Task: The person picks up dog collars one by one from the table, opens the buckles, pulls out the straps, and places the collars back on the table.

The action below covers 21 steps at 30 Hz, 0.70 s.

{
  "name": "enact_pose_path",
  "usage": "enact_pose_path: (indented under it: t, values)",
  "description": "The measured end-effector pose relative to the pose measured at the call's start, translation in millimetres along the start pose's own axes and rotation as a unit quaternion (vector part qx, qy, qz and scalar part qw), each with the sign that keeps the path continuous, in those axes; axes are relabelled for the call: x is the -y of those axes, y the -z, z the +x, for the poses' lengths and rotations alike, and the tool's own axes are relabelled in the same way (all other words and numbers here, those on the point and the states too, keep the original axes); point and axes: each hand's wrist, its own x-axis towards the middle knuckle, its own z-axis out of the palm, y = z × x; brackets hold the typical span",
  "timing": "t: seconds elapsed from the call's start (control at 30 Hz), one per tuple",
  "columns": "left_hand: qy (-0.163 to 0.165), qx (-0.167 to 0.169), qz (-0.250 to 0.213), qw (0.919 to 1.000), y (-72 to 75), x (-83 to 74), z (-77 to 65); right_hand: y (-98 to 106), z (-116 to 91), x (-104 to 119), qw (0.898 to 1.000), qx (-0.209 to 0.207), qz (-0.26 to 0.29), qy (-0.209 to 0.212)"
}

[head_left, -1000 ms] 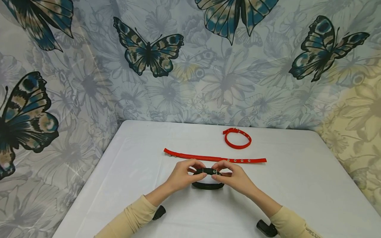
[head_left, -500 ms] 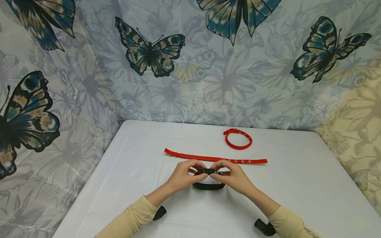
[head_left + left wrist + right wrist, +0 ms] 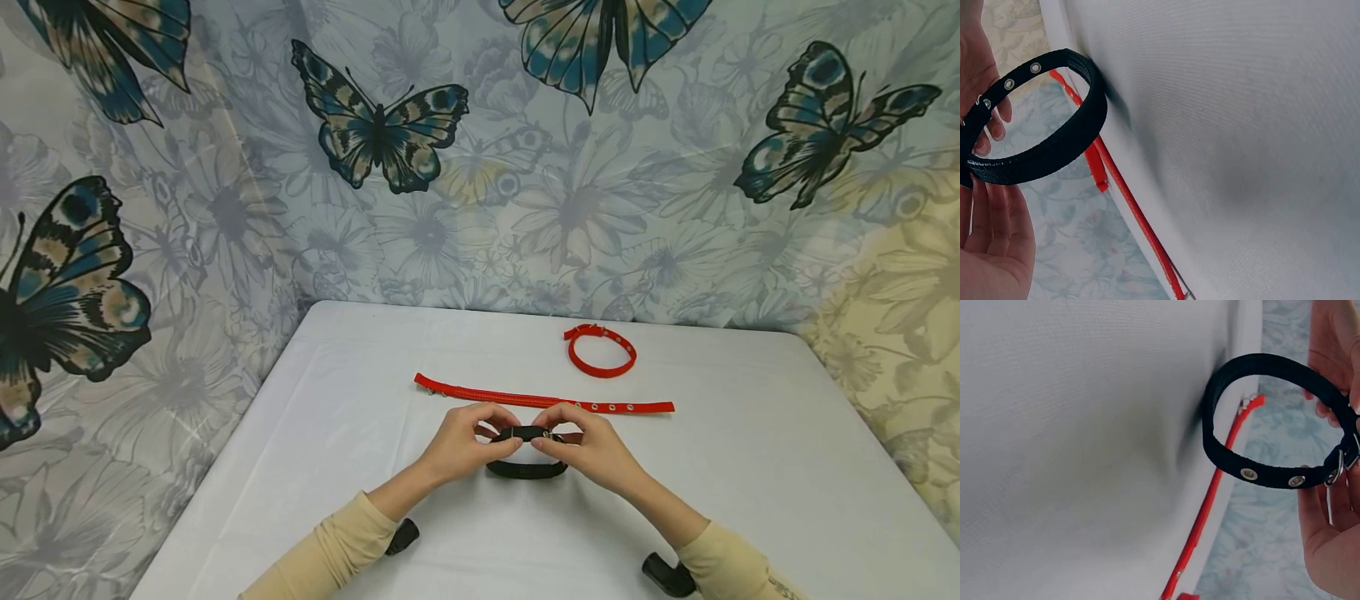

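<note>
A black collar with metal eyelets is closed into a loop and stands near the middle of the white table. At its upper, buckled part, my left hand pinches the strap from the left. From the other side my right hand pinches it beside the buckle. Seen from the left wrist, the loop is rounded, with eyelets along one stretch. In the right wrist view, a metal ring shows by the right fingers. The fingers partly hide the buckle.
Just beyond the hands, a straight red collar lies across the table. Farther back is a second red collar, looped. Black wrist-mounted devices sit under the sleeves. A butterfly-patterned cloth hangs behind.
Both hands keep hold of the black collar in the same place. The thumbs drew closer together, then parted slightly. The red collars have not moved.
</note>
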Motion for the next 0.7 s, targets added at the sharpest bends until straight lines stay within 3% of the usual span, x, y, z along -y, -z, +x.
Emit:
enact_pose_path:
  t: [0.33,0.43,0.7]
  values:
    - [-0.007,-0.007,0.006,0.9999,-0.1,0.3,0.5,-2.7,4.0,3.5,0.999,-0.01,-0.026,0.029]
    - [-0.014,-0.012,0.009,0.9998,-0.3,1.7,-0.1,-3.4,3.8,2.9,0.999,-0.012,-0.023,0.025]
    - [0.005,-0.018,-0.003,0.9998,-1.3,4.6,0.4,-5.7,3.3,0.9,1.0,-0.029,0.007,0.002]
